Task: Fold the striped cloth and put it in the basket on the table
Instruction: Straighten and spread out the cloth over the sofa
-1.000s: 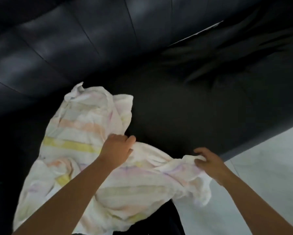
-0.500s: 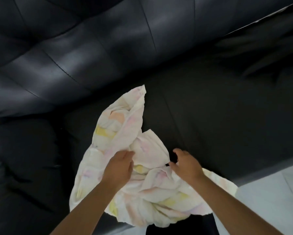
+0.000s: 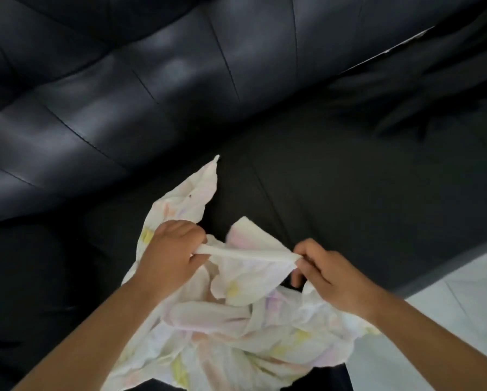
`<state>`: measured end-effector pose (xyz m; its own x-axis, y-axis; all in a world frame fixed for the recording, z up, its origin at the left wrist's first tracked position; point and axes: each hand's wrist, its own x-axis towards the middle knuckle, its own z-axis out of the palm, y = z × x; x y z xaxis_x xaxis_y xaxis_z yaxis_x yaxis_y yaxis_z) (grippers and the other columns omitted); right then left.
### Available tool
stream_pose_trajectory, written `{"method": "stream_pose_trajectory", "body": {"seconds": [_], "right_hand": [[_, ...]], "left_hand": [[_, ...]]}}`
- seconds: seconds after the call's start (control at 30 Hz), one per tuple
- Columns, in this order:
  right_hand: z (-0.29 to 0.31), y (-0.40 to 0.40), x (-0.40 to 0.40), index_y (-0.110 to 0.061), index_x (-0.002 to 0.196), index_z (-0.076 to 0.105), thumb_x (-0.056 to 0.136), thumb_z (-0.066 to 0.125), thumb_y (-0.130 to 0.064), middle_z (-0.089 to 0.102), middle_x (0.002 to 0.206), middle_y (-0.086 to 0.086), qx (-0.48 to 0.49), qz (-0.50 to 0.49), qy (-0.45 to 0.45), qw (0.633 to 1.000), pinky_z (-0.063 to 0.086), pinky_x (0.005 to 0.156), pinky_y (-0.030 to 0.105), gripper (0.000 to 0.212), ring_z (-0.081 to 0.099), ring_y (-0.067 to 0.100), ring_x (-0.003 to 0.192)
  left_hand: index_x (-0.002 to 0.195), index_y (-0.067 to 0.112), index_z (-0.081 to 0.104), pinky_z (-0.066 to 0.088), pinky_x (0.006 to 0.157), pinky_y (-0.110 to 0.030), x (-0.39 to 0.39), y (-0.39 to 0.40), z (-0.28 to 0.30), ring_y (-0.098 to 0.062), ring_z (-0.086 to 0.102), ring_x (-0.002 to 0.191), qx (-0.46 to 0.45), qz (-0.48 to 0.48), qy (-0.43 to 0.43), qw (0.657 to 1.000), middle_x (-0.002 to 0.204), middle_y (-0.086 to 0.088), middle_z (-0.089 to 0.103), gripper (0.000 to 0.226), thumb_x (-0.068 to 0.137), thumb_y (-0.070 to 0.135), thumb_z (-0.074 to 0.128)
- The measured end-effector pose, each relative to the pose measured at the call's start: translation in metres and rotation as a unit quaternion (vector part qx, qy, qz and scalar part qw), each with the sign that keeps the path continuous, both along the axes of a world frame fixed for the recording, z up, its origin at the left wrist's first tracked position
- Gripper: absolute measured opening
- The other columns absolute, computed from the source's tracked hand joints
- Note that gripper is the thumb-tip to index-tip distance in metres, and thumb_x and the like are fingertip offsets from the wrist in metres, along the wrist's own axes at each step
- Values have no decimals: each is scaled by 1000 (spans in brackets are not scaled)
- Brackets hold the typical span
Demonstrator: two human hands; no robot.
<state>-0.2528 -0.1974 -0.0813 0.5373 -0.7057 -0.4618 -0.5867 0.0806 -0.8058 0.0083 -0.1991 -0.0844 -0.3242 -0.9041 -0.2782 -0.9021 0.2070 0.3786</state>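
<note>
A: What is seen at the far left and top of the frame?

B: The tufted backrest of a black sofa [image 3: 101, 117] is seen running from the left edge across the top, with its seat cushion filling the middle band. Light reflections are shown on the padded panels.

A: And left of centre?

B: The left hand [image 3: 170, 249] is found there, its forearm entering from the lower left corner. Its fingers [image 3: 193, 232] are closed in a pinch on a rolled edge of the striped cloth [image 3: 228, 328].

A: Where is the cloth placed?

B: It is held bunched and crumpled at the lower centre of the frame, over the front of the sofa seat. Faint yellow, pink and peach stripes are visible on white. One corner is pointed up toward the backrest, above the left hand. A taut strip of the edge is stretched between the two hands.

A: What is seen to the right?

B: The right hand [image 3: 335, 277] is seen right of centre, its fingers closed on the other end of that strip. A pale floor [image 3: 467, 311] is shown in the lower right corner.
</note>
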Motion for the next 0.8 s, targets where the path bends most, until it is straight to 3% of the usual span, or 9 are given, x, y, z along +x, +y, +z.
{"method": "stream_pose_trajectory", "body": {"seconds": [0.1, 0.23, 0.3, 0.37, 0.43, 0.5, 0.6, 0.7, 0.8], "right_hand": [[38, -30, -7, -35, 70, 38, 94, 44, -15, 48, 64, -14, -14, 8, 49, 999, 37, 52, 6, 31, 50, -6, 55], [86, -50, -8, -20, 84, 48, 93, 37, -24, 50, 118, -21, -205, 84, 117, 968, 35, 50, 7, 14, 53, -4, 50], [95, -50, -7, -21, 98, 44, 95, 24, -29, 65, 103, -6, -229, 150, 190, 943, 37, 52, 22, 22, 61, 11, 63], [84, -53, -10, -22, 95, 32, 99, 22, -29, 53, 67, -4, -134, 169, 244, 945, 31, 49, 25, 12, 49, 13, 56], [61, -66, -20, -20, 90, 28, 98, 30, -28, 41, 58, -5, -114, 101, 271, 950, 27, 46, 25, 12, 39, 12, 49], [31, -74, -35, -16, 94, 39, 96, 39, -28, 56, 73, 3, -133, 5, 299, 945, 39, 55, 32, 12, 53, 22, 63], [-14, -55, -54, -10, 114, 51, 91, 49, -36, 57, 111, 9, -33, -84, 361, 928, 46, 80, 32, 35, 59, 28, 97], [-38, -19, -66, -12, 112, 55, 86, 54, -27, 53, 113, 7, 82, -86, 361, 925, 44, 84, 29, 29, 56, 22, 100], [-36, 0, -76, -20, 81, 52, 82, 50, 1, 49, 92, -1, 87, -72, 298, 948, 36, 64, 9, 21, 49, 11, 83]], "left_hand": [[47, 11, 46, 27, 46, -18, -2, -17, 37, -12, 39, 45, 6, 77, 38, 996, 40, 4, 39, 27, 65, 31, 43], [50, 22, 28, 20, 43, -11, -11, -35, 50, -9, 22, 42, -43, 129, 94, 986, 47, 17, 26, 26, 65, 33, 45], [51, 21, 29, 20, 39, -13, -13, -39, 55, -10, 23, 45, -110, 113, 97, 983, 45, 17, 22, 18, 63, 28, 41], [47, 16, 39, 10, 38, -11, -13, -45, 56, -8, 25, 42, -141, 84, 52, 985, 42, 10, 28, 21, 64, 17, 52], [64, 10, 54, 16, 40, -13, -21, -48, 40, -8, 36, 50, -119, 38, -63, 990, 48, 9, 36, 13, 71, 13, 65], [100, 13, 54, 38, 55, -23, -30, -47, 20, -14, 51, 74, 51, 56, -154, 985, 71, 7, 50, 15, 87, 20, 51], [129, 19, 36, 42, 90, -30, -38, -25, -20, -19, 48, 115, 243, 64, -220, 943, 124, -2, 50, 47, 85, 27, 53], [136, 17, 25, 30, 108, -38, -50, -1, -47, -24, 34, 129, 226, 107, -210, 945, 139, -8, 36, 68, 80, 30, 60], [123, 2, 50, 44, 97, -46, -77, -8, -58, -35, 51, 118, 60, 97, -111, 987, 126, -20, 56, 67, 65, 25, 76]]}}
